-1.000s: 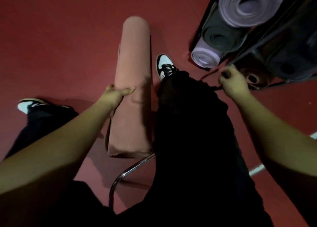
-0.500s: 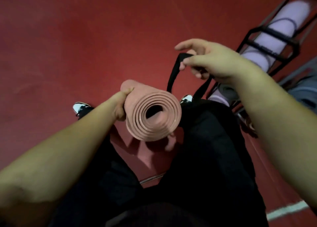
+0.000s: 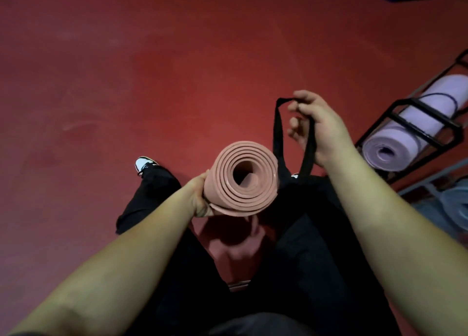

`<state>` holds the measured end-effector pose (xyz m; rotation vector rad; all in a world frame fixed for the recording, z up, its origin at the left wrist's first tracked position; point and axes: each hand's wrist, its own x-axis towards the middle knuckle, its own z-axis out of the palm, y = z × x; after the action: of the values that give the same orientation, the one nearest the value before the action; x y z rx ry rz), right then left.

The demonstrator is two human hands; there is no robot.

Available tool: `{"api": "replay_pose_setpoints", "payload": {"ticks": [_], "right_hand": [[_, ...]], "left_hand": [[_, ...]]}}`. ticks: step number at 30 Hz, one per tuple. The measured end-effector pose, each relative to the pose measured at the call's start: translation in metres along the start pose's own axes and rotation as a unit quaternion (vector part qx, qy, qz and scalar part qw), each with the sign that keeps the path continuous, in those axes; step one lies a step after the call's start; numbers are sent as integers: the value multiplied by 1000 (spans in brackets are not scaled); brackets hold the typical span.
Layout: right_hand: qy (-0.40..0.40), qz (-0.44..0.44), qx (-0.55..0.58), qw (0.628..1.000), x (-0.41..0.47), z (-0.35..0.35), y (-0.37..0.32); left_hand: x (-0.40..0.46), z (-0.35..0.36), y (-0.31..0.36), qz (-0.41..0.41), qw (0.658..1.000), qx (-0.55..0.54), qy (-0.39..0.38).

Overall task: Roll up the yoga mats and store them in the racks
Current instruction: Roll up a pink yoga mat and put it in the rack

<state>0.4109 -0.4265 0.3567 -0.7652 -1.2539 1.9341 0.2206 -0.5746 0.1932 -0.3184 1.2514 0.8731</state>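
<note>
The left hand (image 3: 201,198) is gripping the rolled pink mat (image 3: 243,179) from its left side, fingers curled around the outer layers, and is holding it upright so that its spiral end is facing the camera, just above the person's dark trousers. The right hand (image 3: 314,127) is pinching a black strap (image 3: 278,138) near the top of its loop, thumb and fingers closed on the band, while the two lengths of the strap are hanging down just beside the right edge of the pink mat; whether the strap is already passing around the roll lower down cannot be told, since that part is hidden. Further out, a white-and-black shoe (image 3: 143,163) is standing on the red floor (image 3: 177,69), and at the right edge a black metal rack (image 3: 417,119) is holding a lilac mat (image 3: 405,138) that is already rolled and stored. Judging by this, the rolling of the pink mat is looking finished and tight, and one other mat is sitting in its place; what appears to be left is securing the roll with the strap and carrying it over into the rack, which is near but still apart from the hands.
</note>
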Motion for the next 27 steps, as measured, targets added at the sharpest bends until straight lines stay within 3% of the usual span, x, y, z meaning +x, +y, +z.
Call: {"api": "replay_pose_setpoints", "payload": {"ticks": [2, 4, 8, 12, 17, 20, 23, 27], "right_hand": [[-59, -36, -77, 995, 1, -1, -16], [-167, -12, -138, 976, -2, 9, -29], [-291, 12, -389, 874, -9, 33, -31], [-295, -46, -567, 767, -2, 36, -20], [-332, -128, -660, 662, 1, 44, 7], [-347, -188, -663, 636, 1, 48, 21], [-350, -194, -671, 624, 4, 50, 25], [-339, -271, -738, 516, 7, 51, 47]], "left_hand": [[1, -1, 4, 0, 1000, -16, 5], [4, -3, 10, 5, 999, -33, 12], [2, -5, 24, 31, 998, -42, 22], [-4, -6, 33, 27, 997, -65, 24], [-17, -3, 35, 38, 996, -75, -6], [-20, -4, 33, 36, 997, -64, -21], [-21, -4, 34, 34, 997, -64, -20], [-25, -3, 41, 24, 996, -78, -24]]}}
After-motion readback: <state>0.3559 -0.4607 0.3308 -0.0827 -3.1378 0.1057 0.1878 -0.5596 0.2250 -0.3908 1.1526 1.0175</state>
